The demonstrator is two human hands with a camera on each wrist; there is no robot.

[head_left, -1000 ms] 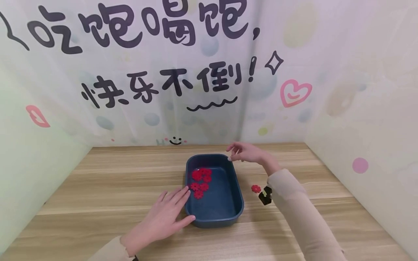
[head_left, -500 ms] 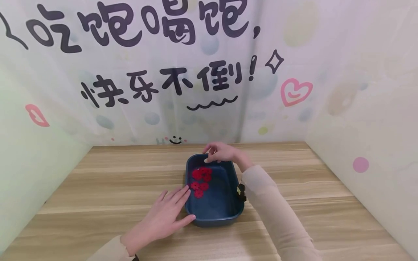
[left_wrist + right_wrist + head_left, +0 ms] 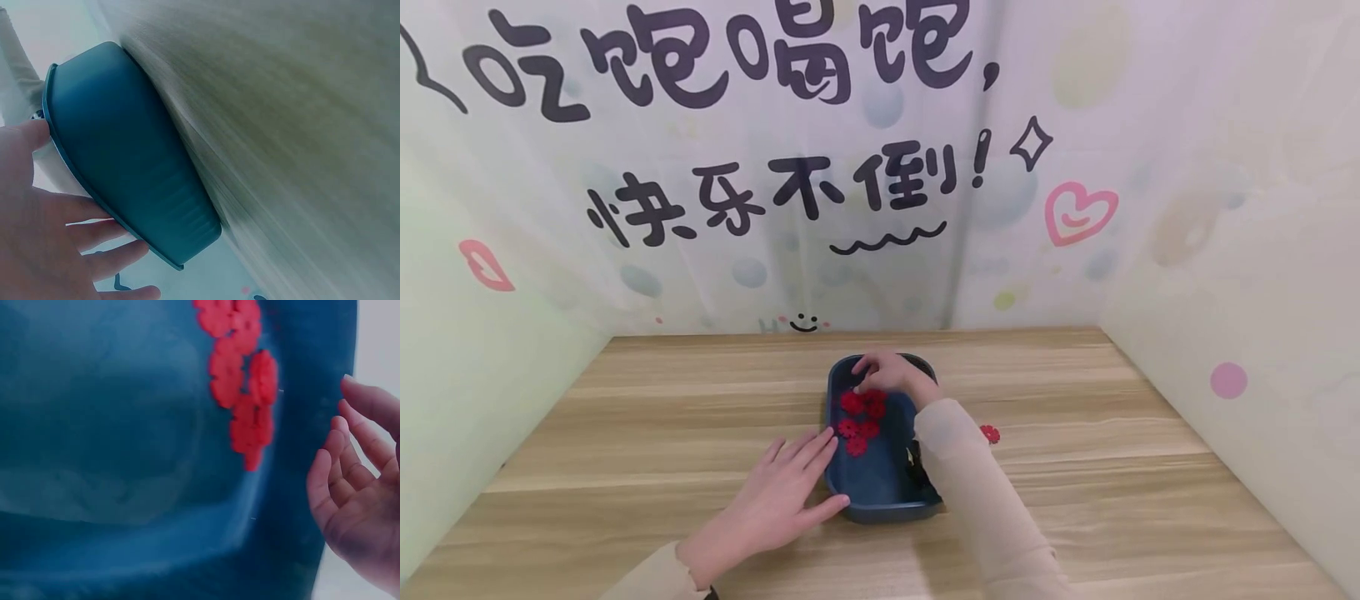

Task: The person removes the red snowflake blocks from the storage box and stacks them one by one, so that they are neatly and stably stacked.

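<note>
One hand (image 3: 772, 500), the left, spreads its fingers against the tray's (image 3: 880, 485) left rim, while the right hand (image 3: 891, 373), fingers loosely curved around nothing visible, hangs over the far end near red flowers (image 3: 857, 428) inside, another flower (image 3: 992, 434) lying right of it on the worktop (image 3: 700, 417).

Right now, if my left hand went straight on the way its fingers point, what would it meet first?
Probably the left rim of the dark-blue, round-cornered oblong tub; your left hand seems to touch it.
</note>
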